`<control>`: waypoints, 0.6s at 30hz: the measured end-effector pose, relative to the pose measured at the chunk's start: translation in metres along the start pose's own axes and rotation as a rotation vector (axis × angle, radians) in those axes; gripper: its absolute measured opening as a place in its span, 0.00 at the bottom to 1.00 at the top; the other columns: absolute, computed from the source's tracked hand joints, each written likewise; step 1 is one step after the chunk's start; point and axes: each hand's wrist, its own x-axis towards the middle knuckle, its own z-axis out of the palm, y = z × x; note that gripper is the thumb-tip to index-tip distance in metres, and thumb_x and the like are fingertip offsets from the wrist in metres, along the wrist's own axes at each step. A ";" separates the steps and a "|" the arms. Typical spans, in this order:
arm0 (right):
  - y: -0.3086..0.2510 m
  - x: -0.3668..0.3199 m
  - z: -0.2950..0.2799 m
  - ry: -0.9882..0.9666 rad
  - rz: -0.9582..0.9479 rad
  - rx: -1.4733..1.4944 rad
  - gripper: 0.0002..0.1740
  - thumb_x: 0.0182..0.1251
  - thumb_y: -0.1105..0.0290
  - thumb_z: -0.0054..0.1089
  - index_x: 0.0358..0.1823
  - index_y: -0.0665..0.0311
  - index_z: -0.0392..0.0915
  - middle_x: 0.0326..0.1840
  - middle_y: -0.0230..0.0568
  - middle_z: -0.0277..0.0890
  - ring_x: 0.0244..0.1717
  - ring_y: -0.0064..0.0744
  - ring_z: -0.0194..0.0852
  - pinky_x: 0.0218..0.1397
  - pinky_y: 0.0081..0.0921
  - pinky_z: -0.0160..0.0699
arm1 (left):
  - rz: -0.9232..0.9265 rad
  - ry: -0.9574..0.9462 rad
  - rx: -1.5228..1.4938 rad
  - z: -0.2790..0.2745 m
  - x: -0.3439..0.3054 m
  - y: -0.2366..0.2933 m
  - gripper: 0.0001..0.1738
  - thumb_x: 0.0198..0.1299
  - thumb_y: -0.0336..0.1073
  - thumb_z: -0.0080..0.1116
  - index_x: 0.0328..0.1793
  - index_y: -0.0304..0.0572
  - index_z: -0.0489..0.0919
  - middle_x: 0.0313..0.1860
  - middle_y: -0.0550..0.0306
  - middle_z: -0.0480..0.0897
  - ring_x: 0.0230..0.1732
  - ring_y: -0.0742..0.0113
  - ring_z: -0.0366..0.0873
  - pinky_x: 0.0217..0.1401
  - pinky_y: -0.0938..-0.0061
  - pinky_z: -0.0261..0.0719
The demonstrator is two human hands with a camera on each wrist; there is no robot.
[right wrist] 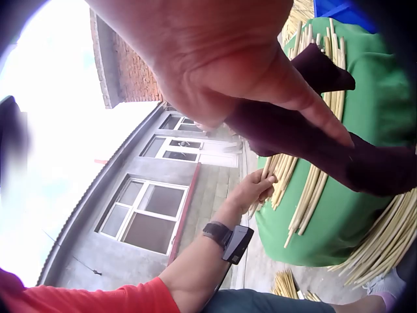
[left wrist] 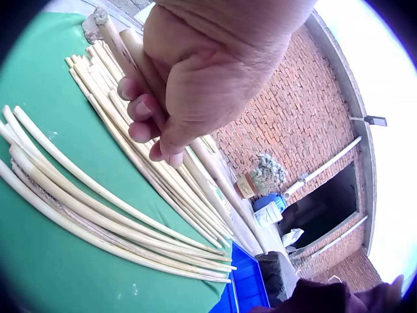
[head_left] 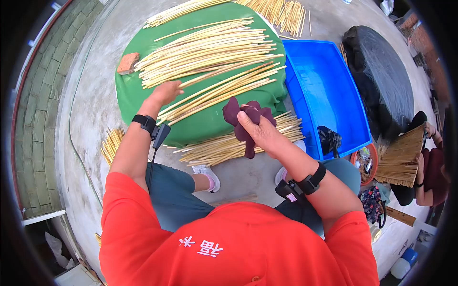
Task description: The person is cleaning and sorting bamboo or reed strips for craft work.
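The left hand [head_left: 168, 92] is at the left end of the stalks on the bench [head_left: 131, 97]; its fingers are curled around stalks [left wrist: 112, 36], and 2 stalk ends project beside them in the left wrist view. The right hand [head_left: 262, 132] is raised above the near edge of the bench; its fingers grasp a dark maroon cloth [head_left: 232, 111], parts of which hang free on both sides of the grip. The bench has a green cover. A wide pile [head_left: 210, 47] of pale stalks lies across its middle, with a smaller row [head_left: 234, 90] on the near side. A brick [head_left: 128, 64] rests at the left edge, just beside the pile. A bundle [head_left: 243, 140] of stalks lies at the near edge of the bench, close to the person's 2 shoes. A blue tub [head_left: 298, 90] stands just right of the bench, with a black bag [head_left: 329, 141] at its near end. Near the tub is a red basin [head_left: 374, 155]; farther right, a 2nd person holds a straw panel [head_left: 400, 162]. A wristband with a device is fitted to each forearm.
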 end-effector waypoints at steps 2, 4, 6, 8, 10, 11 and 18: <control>0.002 0.003 0.003 -0.066 0.146 0.277 0.37 0.62 0.36 0.39 0.57 0.62 0.62 0.40 0.40 0.70 0.45 0.33 0.71 0.47 0.40 0.76 | 0.033 -0.015 -0.145 -0.025 -0.028 0.031 0.15 0.61 0.45 0.50 0.40 0.38 0.71 0.24 0.53 0.74 0.30 0.59 0.72 0.34 0.66 0.70; 0.009 0.008 0.008 -0.096 0.095 0.409 0.36 0.62 0.35 0.40 0.53 0.62 0.63 0.39 0.39 0.69 0.42 0.30 0.69 0.44 0.36 0.75 | 0.089 -0.066 -0.391 -0.037 -0.059 0.068 0.14 0.63 0.44 0.48 0.36 0.39 0.70 0.17 0.62 0.69 0.21 0.72 0.65 0.26 0.74 0.65; 0.001 0.006 0.013 -0.118 0.043 0.711 0.28 0.62 0.44 0.51 0.46 0.62 0.64 0.38 0.37 0.67 0.39 0.27 0.69 0.41 0.29 0.75 | 0.064 -0.148 -0.566 -0.039 -0.090 0.112 0.16 0.65 0.47 0.46 0.35 0.41 0.69 0.16 0.64 0.68 0.18 0.76 0.62 0.21 0.78 0.62; 0.008 0.011 0.025 -0.017 -0.061 0.775 0.24 0.61 0.52 0.56 0.45 0.64 0.64 0.37 0.37 0.68 0.38 0.27 0.70 0.40 0.28 0.75 | 0.025 -0.266 -0.748 -0.025 -0.119 0.157 0.18 0.65 0.50 0.44 0.35 0.42 0.68 0.14 0.64 0.67 0.15 0.77 0.59 0.16 0.80 0.59; 0.001 0.008 0.029 0.226 -0.169 0.915 0.19 0.54 0.72 0.66 0.42 0.65 0.64 0.34 0.37 0.70 0.31 0.27 0.73 0.34 0.25 0.75 | 0.016 -0.362 -0.907 -0.002 -0.140 0.183 0.20 0.66 0.52 0.42 0.34 0.43 0.67 0.13 0.64 0.66 0.11 0.78 0.56 0.12 0.81 0.56; -0.002 0.007 0.025 0.227 -0.181 0.917 0.19 0.54 0.72 0.66 0.42 0.65 0.64 0.34 0.37 0.70 0.31 0.27 0.73 0.34 0.25 0.75 | -0.004 -0.395 -0.976 0.006 -0.149 0.190 0.21 0.66 0.53 0.41 0.33 0.43 0.66 0.12 0.63 0.65 0.10 0.78 0.55 0.11 0.82 0.55; -0.032 0.030 -0.047 0.520 -0.344 0.979 0.10 0.55 0.73 0.65 0.32 0.64 0.70 0.25 0.36 0.72 0.23 0.27 0.72 0.27 0.25 0.75 | -0.080 -0.564 -1.271 0.008 -0.248 0.152 0.19 0.66 0.51 0.42 0.32 0.44 0.66 0.13 0.63 0.66 0.10 0.81 0.54 0.10 0.84 0.53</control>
